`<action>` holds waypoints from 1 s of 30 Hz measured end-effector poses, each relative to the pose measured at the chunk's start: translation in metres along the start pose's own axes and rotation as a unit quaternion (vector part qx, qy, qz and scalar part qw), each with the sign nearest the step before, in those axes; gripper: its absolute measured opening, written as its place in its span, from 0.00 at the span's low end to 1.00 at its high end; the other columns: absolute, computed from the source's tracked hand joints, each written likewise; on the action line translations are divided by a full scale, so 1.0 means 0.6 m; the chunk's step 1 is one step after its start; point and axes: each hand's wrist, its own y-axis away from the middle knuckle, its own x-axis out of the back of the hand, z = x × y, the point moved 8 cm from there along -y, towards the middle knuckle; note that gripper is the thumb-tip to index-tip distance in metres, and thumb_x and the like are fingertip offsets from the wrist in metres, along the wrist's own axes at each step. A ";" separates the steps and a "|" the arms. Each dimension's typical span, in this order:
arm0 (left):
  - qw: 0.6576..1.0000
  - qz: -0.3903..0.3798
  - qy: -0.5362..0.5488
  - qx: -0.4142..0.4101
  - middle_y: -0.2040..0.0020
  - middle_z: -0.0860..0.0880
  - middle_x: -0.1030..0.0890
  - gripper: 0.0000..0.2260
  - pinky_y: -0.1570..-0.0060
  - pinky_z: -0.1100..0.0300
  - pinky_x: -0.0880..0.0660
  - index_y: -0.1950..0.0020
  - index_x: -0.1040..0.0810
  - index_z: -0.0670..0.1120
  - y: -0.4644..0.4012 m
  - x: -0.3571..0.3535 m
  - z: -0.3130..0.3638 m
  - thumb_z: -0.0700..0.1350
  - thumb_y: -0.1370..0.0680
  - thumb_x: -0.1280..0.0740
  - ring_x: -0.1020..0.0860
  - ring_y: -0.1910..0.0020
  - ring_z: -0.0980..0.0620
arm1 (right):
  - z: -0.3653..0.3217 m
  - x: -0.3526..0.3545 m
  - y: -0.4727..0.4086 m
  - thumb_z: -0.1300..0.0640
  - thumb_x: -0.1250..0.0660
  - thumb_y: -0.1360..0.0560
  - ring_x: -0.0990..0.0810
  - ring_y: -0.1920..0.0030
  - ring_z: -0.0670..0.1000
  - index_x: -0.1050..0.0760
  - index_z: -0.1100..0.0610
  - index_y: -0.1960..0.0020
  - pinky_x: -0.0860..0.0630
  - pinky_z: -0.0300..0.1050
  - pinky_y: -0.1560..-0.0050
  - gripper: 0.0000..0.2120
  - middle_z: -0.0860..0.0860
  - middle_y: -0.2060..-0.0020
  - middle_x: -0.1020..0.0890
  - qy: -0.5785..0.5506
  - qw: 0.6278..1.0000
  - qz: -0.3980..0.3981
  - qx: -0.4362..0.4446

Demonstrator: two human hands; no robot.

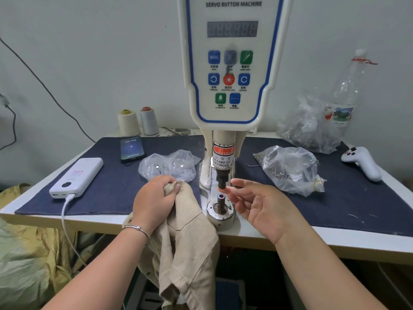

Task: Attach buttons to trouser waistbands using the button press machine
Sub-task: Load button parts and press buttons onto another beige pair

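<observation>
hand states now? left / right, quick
Left hand: grips the beige trousers.
Right hand: open, fingertips at the upper die; whether it pinches a button cannot be told.

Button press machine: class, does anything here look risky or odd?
Yes. The right hand has its fingers at the upper punch, just under the finger-warning label. The trousers are off the lower die.

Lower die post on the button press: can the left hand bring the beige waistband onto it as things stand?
Probably not yet. The left hand grips the beige trouser waistband beside the dark metal die post, but the right hand's fingers reach in just above it, under the black upper punch.
</observation>
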 end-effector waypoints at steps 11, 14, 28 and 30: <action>0.994 0.054 -0.018 0.093 0.71 0.47 0.25 0.16 0.64 0.51 0.29 0.70 0.26 0.41 0.002 0.095 -0.070 0.54 0.33 0.39 0.27 0.65 0.44 | 0.053 -0.174 0.047 0.62 0.33 0.26 0.19 0.60 0.45 0.21 0.52 0.55 0.23 0.40 0.57 0.06 0.47 0.62 0.16 0.446 0.843 -0.032 0.298; 0.993 0.029 -0.038 0.107 0.71 0.46 0.25 0.15 0.66 0.53 0.31 0.68 0.26 0.41 0.001 0.085 -0.087 0.51 0.27 0.34 0.27 0.64 0.43 | 0.031 -0.246 -0.026 0.67 0.39 0.25 0.23 0.50 0.52 0.21 0.59 0.49 0.27 0.46 0.49 0.10 0.52 0.52 0.19 0.544 0.750 0.009 0.376; 0.998 0.013 -0.037 0.048 0.73 0.48 0.30 0.14 0.71 0.56 0.37 0.70 0.32 0.44 -0.003 0.066 -0.099 0.53 0.32 0.41 0.31 0.70 0.49 | 0.072 -0.302 -0.271 0.57 0.37 0.25 0.37 0.34 0.58 0.25 0.50 0.36 0.34 0.49 0.38 0.18 0.54 0.37 0.31 0.848 0.487 0.050 0.201; 0.998 0.012 -0.038 0.041 0.73 0.49 0.31 0.13 0.72 0.58 0.39 0.71 0.35 0.46 -0.003 0.065 -0.098 0.53 0.31 0.41 0.34 0.71 0.51 | 0.072 -0.303 -0.279 0.57 0.38 0.24 0.37 0.34 0.57 0.24 0.50 0.36 0.33 0.49 0.39 0.17 0.54 0.37 0.30 0.848 0.488 0.051 0.200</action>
